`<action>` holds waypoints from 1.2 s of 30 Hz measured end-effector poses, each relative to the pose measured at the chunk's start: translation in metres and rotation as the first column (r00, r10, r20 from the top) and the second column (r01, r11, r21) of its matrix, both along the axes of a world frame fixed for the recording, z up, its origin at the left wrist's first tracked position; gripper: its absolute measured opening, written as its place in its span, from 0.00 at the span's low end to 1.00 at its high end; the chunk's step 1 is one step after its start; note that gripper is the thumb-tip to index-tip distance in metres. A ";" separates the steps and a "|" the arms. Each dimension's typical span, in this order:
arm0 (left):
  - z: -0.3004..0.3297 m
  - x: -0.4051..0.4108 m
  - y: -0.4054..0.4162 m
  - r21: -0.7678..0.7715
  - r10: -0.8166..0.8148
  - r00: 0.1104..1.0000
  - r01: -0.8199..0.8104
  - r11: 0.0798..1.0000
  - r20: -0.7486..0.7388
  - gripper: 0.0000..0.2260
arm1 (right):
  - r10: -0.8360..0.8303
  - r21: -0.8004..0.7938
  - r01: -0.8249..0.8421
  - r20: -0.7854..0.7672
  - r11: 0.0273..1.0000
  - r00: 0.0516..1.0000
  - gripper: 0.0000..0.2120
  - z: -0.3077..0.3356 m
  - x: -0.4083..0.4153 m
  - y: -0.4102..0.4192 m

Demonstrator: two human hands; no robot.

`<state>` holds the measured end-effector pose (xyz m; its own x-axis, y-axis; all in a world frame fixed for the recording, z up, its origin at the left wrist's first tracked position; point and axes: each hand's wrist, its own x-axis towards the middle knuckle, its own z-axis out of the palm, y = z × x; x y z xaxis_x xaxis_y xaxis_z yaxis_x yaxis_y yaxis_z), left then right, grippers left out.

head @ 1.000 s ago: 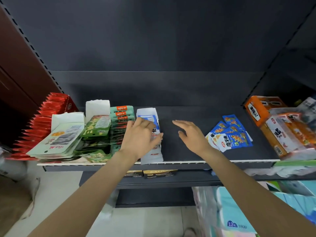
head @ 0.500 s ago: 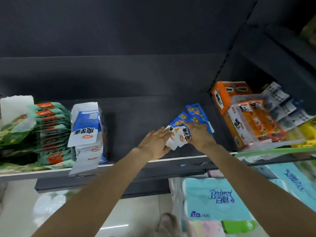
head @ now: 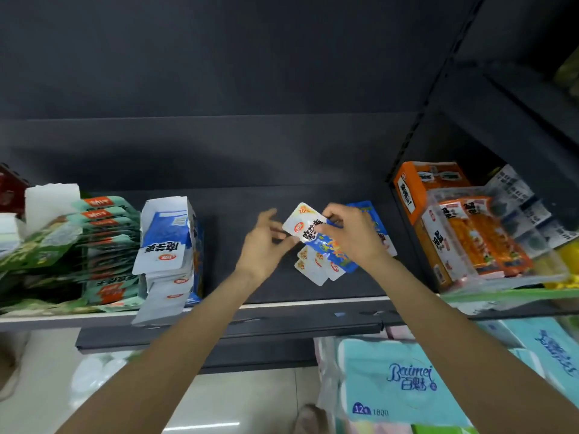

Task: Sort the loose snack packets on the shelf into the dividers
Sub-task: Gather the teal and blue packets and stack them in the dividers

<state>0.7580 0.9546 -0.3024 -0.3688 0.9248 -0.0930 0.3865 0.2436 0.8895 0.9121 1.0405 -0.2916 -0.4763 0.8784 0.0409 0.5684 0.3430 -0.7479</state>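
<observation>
At the far left of the shelf stand red packs and a white divider card, then a leaning row of green packets. Just right of them is an open blue-and-white box holding upright packets of the same blue-and-white kind, with a few spilling toward the shelf's front edge.

Past a bare stretch of dark shelf comes the left hand, raised off the shelf with its fingers spread and loosely bent; its fingertips touch the left edge of a blue-and-white snack packet, but it closes on nothing that I can make out. The right hand pinches that packet's right side between thumb and fingers, lifted and tilted, its long axis running from upper left to lower right. Beneath and just in front of the hands lies the loose fan of matching packets, overlapping on the shelf, with more blue ones behind the right hand.

The box these seem to belong in lies well to the left of both hands, so the left hand is the nearer one for carrying across. Both forearms reach up from the lower frame, converging at the packet.

Farther right, beyond the upright post, sit orange snack boxes; tissue packs fill the level below.
</observation>
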 end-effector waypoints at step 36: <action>0.032 -0.133 -0.097 0.080 -0.091 0.734 0.195 0.978 -0.673 0.11 | 0.148 0.048 -0.153 0.099 0.987 0.984 0.15 0.017 -0.117 -0.090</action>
<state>0.6254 0.8572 -0.2700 -0.1510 0.9554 0.2538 0.9100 0.0340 0.4131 0.7948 0.9502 -0.2742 -0.6071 0.7938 0.0356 0.5742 0.4692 -0.6709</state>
